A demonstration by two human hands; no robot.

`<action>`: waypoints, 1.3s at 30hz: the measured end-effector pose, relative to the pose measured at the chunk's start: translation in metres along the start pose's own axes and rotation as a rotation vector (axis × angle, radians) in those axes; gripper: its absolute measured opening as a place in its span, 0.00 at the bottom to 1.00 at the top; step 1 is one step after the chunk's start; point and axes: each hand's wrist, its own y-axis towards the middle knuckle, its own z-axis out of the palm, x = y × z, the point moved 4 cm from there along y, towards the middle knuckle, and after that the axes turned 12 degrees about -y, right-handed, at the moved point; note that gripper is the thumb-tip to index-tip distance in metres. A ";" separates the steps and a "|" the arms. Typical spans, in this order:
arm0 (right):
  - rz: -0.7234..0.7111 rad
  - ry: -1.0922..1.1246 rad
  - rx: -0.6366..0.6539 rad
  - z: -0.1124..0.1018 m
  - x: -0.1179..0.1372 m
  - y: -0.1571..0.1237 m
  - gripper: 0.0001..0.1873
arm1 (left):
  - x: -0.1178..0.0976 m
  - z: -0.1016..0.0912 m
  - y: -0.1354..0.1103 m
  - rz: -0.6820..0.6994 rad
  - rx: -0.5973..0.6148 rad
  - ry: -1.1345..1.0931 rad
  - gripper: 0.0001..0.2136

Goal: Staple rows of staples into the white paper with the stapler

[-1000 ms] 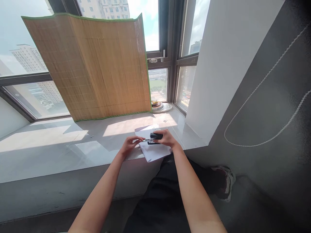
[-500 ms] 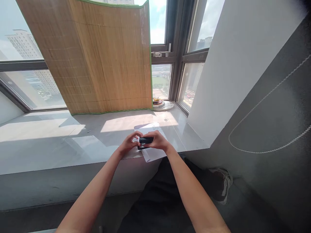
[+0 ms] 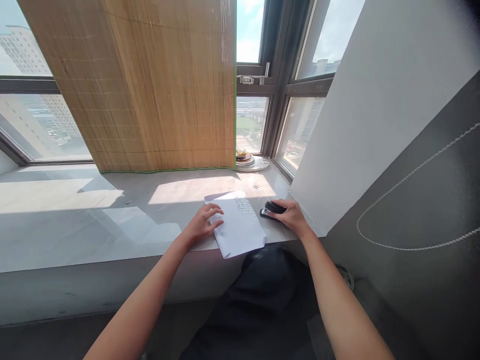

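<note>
White paper sheets (image 3: pixel 242 235) lie at the front edge of the window sill, with a printed grid on their upper right part and a bent lower edge that sticks out past the sill. My left hand (image 3: pixel 204 221) rests at the left side of the paper, fingers apart, nothing held. To the right of the paper, my right hand (image 3: pixel 291 215) grips a black stapler (image 3: pixel 270 211) by its back end. The stapler's front points left, low over the sill or on it; I cannot tell which.
A bamboo blind (image 3: pixel 168 100) hangs over the window behind the sill (image 3: pixel 75 240). Stacked plates (image 3: pixel 247 161) stand in the far corner. Small staple strips (image 3: pixel 255 187) lie behind the paper. A beaded cord (image 3: pixel 390 247) hangs at the right wall.
The stapler has moved right, from above the paper to beside it, in my right hand. My left hand has let go of it and opened at the paper's left edge.
</note>
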 end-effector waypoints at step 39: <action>-0.169 -0.484 0.060 0.036 0.047 -0.015 0.20 | -0.016 0.082 0.051 0.152 0.386 -0.099 0.26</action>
